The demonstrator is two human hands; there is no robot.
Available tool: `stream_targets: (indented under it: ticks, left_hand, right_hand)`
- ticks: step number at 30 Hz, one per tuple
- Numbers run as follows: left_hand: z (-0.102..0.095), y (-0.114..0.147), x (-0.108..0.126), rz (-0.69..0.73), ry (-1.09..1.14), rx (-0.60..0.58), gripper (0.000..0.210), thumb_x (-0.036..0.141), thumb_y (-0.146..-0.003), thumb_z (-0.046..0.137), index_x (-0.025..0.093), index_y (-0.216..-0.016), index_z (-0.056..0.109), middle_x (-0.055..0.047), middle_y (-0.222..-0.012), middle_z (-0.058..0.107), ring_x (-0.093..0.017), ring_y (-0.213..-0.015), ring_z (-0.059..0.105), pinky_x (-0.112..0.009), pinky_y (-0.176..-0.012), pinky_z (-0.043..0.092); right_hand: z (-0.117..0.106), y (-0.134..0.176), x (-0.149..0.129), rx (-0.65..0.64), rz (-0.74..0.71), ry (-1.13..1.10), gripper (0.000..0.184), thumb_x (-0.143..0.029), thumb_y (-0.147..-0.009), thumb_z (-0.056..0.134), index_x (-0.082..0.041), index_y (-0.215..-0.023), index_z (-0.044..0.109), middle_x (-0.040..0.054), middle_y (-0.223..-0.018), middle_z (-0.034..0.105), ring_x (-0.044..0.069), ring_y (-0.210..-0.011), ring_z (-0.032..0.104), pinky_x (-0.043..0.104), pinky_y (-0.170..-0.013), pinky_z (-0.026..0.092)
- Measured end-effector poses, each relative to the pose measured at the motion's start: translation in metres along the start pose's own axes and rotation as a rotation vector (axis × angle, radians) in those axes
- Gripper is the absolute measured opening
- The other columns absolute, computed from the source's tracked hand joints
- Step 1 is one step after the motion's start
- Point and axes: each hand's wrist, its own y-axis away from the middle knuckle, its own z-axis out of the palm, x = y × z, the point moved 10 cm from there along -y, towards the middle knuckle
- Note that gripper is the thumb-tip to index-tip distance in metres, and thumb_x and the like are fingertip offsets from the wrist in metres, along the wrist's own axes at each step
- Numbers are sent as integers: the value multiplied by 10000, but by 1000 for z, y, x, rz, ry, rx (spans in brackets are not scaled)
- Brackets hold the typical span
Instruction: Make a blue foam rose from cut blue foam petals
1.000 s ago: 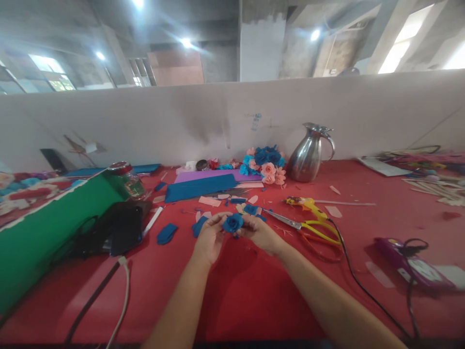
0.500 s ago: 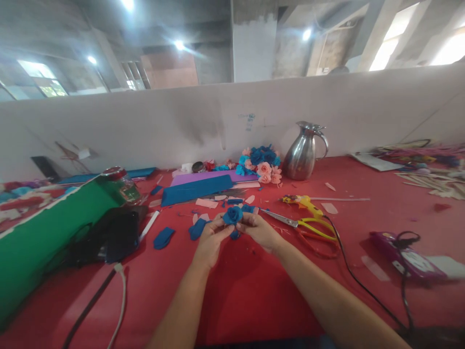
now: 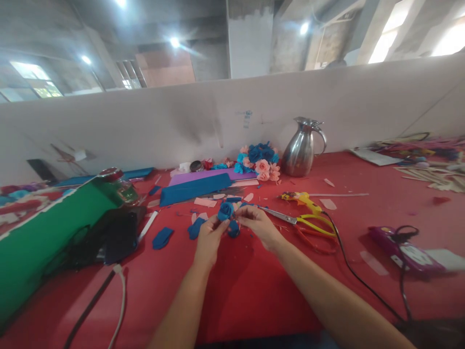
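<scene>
Above the red tabletop, my left hand (image 3: 209, 238) pinches a blue paper flower (image 3: 225, 210) between thumb and fingers. The flower has a rolled, rose-like centre. Just to its right is my right hand (image 3: 258, 226), with thumb and fingertips drawn together; whatever they hold, if anything, is too small to make out. A small blue paper piece (image 3: 233, 230) lies below and between the hands. Cut blue petals (image 3: 196, 228) are beside my left hand, with another blue petal stack (image 3: 162, 238) farther left. Scissors (image 3: 286, 217) with yellow and red handles lie right of my right hand.
A yellow glue gun (image 3: 303, 201) with a black cord lies behind the scissors. A metal jug (image 3: 300, 150) stands near the wall beside finished paper flowers (image 3: 262, 165). Blue paper sheet (image 3: 196, 189), a green board (image 3: 54, 232), a dark device (image 3: 121, 235) and a purple box (image 3: 407, 252) surround the work area.
My right hand has come away from the flower, leaving a gap to its right. My left hand has shifted slightly left with the flower. The camera view has moved a little.
</scene>
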Motion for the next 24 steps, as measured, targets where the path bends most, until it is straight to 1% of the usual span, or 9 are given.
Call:
stream_targets:
  ticks: [2,5,11,16,20,24]
  left_hand:
    - [1,0,-1,-3,16,-4,203,273,-643,741,159,-809,719,-13,-715,680,-128,-625,565,-239,-638,462]
    - [4,1,-1,3,14,-16,193,255,-639,743,160,-804,712,-18,-736,694,-140,-671,598,-250,-682,475]
    - [8,3,6,48,-28,-37,189,286,-635,751,171,-781,713,-15,-731,702,-167,-709,615,-276,-718,475]
    - [8,3,7,55,-39,-31,207,301,-637,756,170,-791,712,-23,-764,713,-177,-736,624,-286,-755,471]
    - [7,3,7,50,-46,-20,219,304,-618,767,172,-783,710,-31,-773,714,-197,-767,628,-296,-766,470]
    - [7,2,4,64,-52,-33,197,276,-626,757,179,-792,713,-25,-773,709,-188,-756,617,-294,-775,464]
  right_hand:
    - [2,2,-2,-10,26,-47,227,-354,-626,721,-194,-759,629,-16,-726,599,125,-676,506,275,-680,394]
    - [7,5,-2,-32,55,-72,246,-384,-624,729,-192,-734,620,-22,-684,584,113,-629,480,268,-653,385]
    - [8,5,-2,-19,62,-26,249,-411,-650,693,-182,-666,597,-33,-613,559,100,-578,453,252,-608,355]
    - [5,4,4,24,109,12,206,-367,-639,660,-178,-614,580,-41,-567,543,95,-547,448,252,-596,348]
    - [7,5,6,34,142,-31,151,-305,-604,639,-178,-559,571,-45,-530,529,84,-512,427,244,-558,335]
    - [8,6,9,35,168,-74,159,-308,-592,654,-172,-560,579,-35,-534,547,76,-496,431,238,-538,329]
